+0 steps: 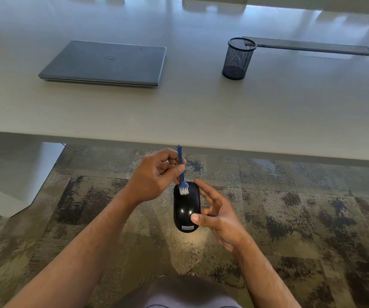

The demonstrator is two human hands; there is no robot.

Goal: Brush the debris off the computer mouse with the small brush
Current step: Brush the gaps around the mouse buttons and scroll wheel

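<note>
A glossy black computer mouse [185,207] is held in the air over the carpet, in front of the table's near edge. My right hand [219,214] grips it from the right side, thumb on its top near the label. My left hand [154,176] pinches the handle of a small blue brush [181,172]. The brush points downward and its white bristles touch the far end of the mouse.
A long pale table [201,112] spans the view. On it lie a closed grey laptop [105,63] at the left and a black mesh pen cup [238,58] at the right, with a cable slot [312,46] behind it. Patterned carpet [290,218] lies below.
</note>
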